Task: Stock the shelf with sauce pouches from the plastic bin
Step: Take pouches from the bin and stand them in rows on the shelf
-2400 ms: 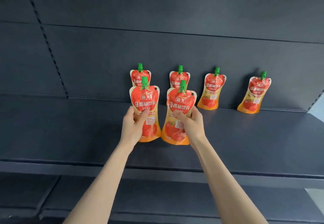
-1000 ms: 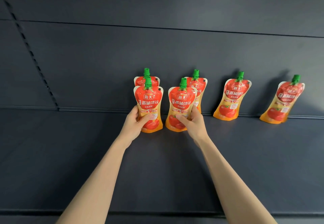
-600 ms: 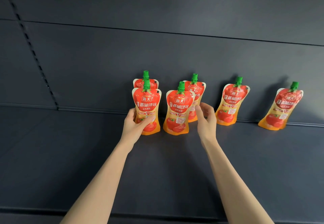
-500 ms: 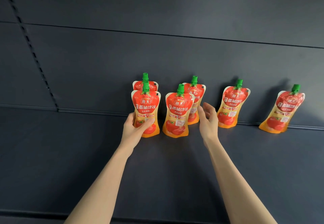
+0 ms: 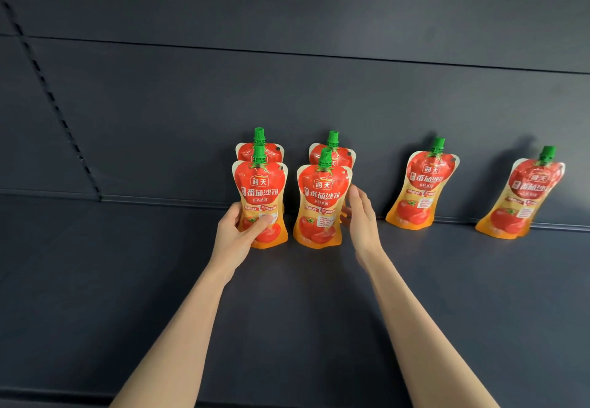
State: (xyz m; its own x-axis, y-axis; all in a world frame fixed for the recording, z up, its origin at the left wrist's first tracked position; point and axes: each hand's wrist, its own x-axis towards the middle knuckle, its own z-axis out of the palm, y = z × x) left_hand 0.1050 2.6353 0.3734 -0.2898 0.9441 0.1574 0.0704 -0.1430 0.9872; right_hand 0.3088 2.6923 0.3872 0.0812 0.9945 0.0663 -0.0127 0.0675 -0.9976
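Several red-and-orange tomato sauce pouches with green caps stand on a dark shelf. My left hand grips the front left pouch, thumb across its lower face. Directly behind it stands a back left pouch, mostly hidden. The front middle pouch stands free on the shelf, with a back middle pouch behind it. My right hand is beside that front pouch's right edge, fingers straight and holding nothing. Two more pouches lean on the back wall, one right of centre, one far right.
The dark back panel rises behind the pouches, with a slotted upright at the left. Bare shelf surface stretches left of the pouches and in front of them. The plastic bin is out of view.
My right hand has let go of the front middle pouch and opened beside it. Both front pouches moved back toward the wall, now lined up with the rear pair. My left hand keeps its grip.
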